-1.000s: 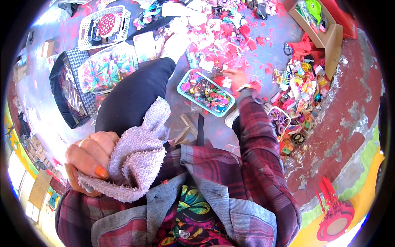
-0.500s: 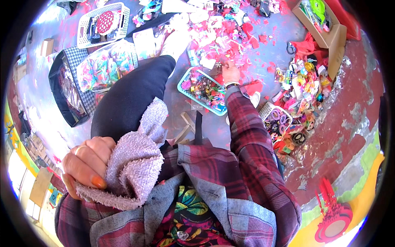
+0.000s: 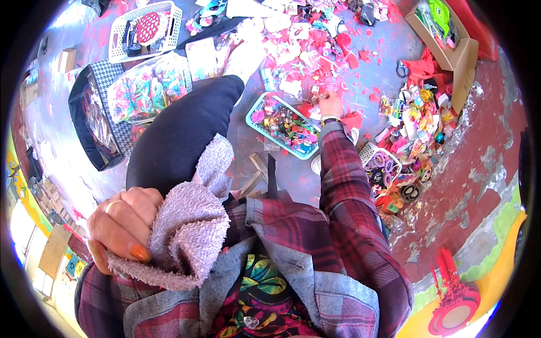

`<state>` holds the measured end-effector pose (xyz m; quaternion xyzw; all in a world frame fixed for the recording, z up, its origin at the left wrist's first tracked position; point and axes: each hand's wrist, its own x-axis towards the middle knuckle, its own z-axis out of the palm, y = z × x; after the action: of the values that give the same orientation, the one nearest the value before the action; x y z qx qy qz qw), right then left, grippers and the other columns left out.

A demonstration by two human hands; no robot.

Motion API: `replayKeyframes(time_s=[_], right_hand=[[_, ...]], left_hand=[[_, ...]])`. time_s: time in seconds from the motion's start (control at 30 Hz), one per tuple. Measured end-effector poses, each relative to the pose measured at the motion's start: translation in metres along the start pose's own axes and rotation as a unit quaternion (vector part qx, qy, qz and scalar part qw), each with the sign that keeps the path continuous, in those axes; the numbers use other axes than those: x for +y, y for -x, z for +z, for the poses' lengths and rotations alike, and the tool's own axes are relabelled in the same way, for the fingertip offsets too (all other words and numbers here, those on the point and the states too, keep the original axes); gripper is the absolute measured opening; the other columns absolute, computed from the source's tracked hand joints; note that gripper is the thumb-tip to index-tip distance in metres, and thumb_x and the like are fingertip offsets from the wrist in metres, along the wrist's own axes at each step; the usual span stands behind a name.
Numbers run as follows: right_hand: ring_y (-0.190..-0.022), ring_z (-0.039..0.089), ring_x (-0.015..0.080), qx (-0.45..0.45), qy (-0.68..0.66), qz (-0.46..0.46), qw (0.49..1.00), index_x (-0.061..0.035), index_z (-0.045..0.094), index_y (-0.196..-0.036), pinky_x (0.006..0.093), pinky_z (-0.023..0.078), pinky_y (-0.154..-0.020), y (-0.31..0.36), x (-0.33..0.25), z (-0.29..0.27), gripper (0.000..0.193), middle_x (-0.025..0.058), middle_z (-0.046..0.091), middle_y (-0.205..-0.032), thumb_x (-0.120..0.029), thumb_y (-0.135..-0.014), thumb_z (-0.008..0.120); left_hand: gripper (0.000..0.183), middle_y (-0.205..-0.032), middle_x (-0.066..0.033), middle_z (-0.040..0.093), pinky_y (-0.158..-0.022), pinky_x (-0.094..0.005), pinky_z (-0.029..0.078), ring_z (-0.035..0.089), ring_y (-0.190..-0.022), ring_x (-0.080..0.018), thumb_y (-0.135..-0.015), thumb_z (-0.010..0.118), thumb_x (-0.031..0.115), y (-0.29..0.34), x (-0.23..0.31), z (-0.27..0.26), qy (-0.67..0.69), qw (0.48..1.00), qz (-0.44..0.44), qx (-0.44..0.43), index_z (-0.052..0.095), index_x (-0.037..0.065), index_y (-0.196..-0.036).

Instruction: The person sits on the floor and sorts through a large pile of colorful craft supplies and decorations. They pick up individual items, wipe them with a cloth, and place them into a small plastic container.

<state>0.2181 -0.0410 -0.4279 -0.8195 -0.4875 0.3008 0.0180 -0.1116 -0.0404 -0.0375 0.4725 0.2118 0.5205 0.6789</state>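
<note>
Here the left hand [image 3: 125, 225] is curled tight around a lilac terry cloth [image 3: 189, 231], thumb with orange nail pressed down on its edge, a ring on one finger; the cloth bunches out to the right of the fist, its upper end lying against the black-trousered leg [image 3: 180, 124]. Right arm, in a plaid sleeve [image 3: 352, 180], stretches forward and down; the right hand [image 3: 331, 106], bracelet at the wrist, is lowered, fingers angled toward red scraps on the grey floor [image 3: 298, 180], just beyond the far right corner of a light-blue plastic basket [image 3: 276, 142]. Fingertips small and washed out: cannot tell whether they pinch anything. The basket sits between the leg and the right forearm, filled with small multicoloured trinkets [image 3: 284, 124]. Beyond it, a broad scatter of red, pink and white pieces [image 3: 307, 56], overexposed in places. Left of the leg: a clear plastic bag [image 3: 149, 90] of bright-coloured items, beside it a houndstooth-sided storage box [image 3: 107, 70], black within; farther up, a white perforated basket [image 3: 117, 35] with a red dotted item [image 3: 150, 29] inside. Right side: a small white basket [image 3: 367, 152] holding purple rings, next to a heap of mixed trinkets [image 3: 417, 121]; above the heap, an open cardboard box [image 3: 465, 65] with a bright green item [image 3: 439, 17] in it.
</note>
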Motion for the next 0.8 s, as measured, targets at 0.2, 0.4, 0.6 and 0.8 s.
replayKeyframes(time_s=[0.2, 0.4, 0.6, 0.8], right_hand=[[-0.085, 0.051, 0.0294, 0.102, 0.044, -0.245, 0.963, -0.013, 0.054, -0.095, 0.0382, 0.042, -0.075, 0.002, -0.003, 0.008, 0.03, 0.0112, 0.053, -0.093, -0.011, -0.064, 0.053], [-0.091, 0.049, 0.0306, -0.018, 0.138, -0.233, 0.962, -0.0118, 0.052, -0.1, 0.0405, 0.042, -0.077, 0.007, -0.05, 0.025, 0.032, 0.0122, 0.049, -0.101, -0.017, -0.069, 0.054], [-0.095, 0.048, 0.0277, -0.019, 0.083, -0.258, 0.962, -0.012, 0.051, -0.096, 0.0415, 0.043, -0.074, 0.008, -0.049, 0.016, 0.021, 0.0098, 0.049, -0.099, -0.018, -0.076, 0.044], [-0.097, 0.048, 0.0288, -0.029, 0.176, -0.294, 0.939, -0.0134, 0.049, -0.103, 0.0396, 0.043, -0.075, 0.007, -0.037, 0.025, 0.033, 0.0106, 0.046, -0.107, -0.02, -0.071, 0.052]], left_hand=[[0.037, -0.07, -0.0101, 0.055, -0.055, -0.0301, 0.031, 0.043, -0.062, -0.0185, -0.079, 0.049, 0.033, -0.003, -0.001, -0.002, 0.045, 0.999, -0.018, -0.023, 0.058, -0.003, -0.076], [0.039, -0.071, -0.0111, 0.055, -0.055, -0.0304, 0.031, 0.043, -0.064, -0.0195, -0.077, 0.051, 0.034, -0.003, -0.004, -0.006, 0.047, 0.998, -0.009, -0.042, 0.058, -0.004, -0.076], [0.038, -0.07, -0.0109, 0.055, -0.055, -0.0309, 0.032, 0.043, -0.063, -0.0194, -0.078, 0.05, 0.033, -0.003, 0.002, -0.002, 0.034, 0.999, -0.01, -0.023, 0.058, -0.004, -0.076], [0.036, -0.066, -0.0094, 0.055, -0.051, -0.0302, 0.031, 0.044, -0.058, -0.0179, -0.081, 0.045, 0.031, -0.004, -0.004, 0.006, 0.006, 1.0, -0.003, 0.02, 0.057, -0.002, -0.072]])
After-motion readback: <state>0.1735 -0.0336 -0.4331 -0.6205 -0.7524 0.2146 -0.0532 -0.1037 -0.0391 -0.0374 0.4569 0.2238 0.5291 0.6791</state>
